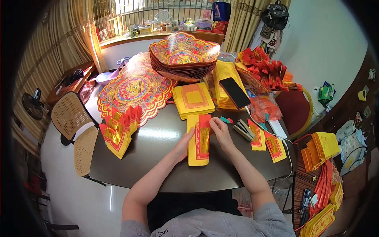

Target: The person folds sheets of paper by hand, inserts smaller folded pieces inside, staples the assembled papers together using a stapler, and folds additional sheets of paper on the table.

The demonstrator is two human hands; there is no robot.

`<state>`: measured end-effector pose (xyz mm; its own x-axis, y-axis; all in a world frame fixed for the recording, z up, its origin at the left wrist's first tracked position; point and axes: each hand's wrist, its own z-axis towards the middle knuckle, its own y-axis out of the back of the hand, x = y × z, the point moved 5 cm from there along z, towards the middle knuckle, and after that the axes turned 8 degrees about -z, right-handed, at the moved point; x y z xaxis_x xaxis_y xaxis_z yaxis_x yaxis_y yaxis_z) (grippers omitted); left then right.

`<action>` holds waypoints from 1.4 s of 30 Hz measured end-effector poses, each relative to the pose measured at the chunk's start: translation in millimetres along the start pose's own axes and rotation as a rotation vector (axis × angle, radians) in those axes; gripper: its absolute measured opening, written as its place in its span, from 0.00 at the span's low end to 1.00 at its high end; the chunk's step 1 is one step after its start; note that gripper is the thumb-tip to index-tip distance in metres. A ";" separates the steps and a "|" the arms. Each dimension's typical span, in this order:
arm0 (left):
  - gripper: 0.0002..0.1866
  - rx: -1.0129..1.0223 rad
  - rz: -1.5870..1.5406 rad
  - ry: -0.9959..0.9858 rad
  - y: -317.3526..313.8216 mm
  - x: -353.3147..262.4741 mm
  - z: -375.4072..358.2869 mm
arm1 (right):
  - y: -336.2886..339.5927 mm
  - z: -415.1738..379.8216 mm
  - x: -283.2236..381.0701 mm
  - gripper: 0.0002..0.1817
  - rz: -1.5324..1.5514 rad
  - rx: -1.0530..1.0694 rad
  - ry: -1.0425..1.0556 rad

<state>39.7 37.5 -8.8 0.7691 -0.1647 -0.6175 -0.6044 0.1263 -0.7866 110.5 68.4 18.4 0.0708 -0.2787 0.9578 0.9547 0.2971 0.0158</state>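
Observation:
A folded strip of yellow joss paper (pixel 203 144) with a red and gold print stands lengthwise at the middle of the dark table. My left hand (pixel 184 145) grips its left edge, thumb on top. At the upper right edge, my right hand (pixel 221 133) pinches the same paper near its red end. Just beyond lies a stack of yellow and red joss paper (pixel 193 98). A stapler (pixel 244 130) rests to the right of my right hand, beside printed paper strips (pixel 258 136).
Red-and-gold folded papers (pixel 118 134) fan out at left. Behind are a round patterned sheet (pixel 136 89) and stacked patterned bowls (pixel 183 59). A phone (pixel 233 93) with a white cable lies on a yellow paper stack (pixel 225 75). A cane chair (pixel 73 114) stands left.

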 end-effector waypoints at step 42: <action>0.19 0.052 -0.193 -0.141 5.3 -22.4 16.7 | -11.2 -3.4 -10.0 0.11 -0.262 0.220 -0.053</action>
<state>22.8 58.2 0.9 0.8928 -0.0530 -0.4474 -0.4351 0.1561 -0.8867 100.1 64.7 7.7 -0.1890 -0.3259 0.9263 0.8529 0.4131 0.3193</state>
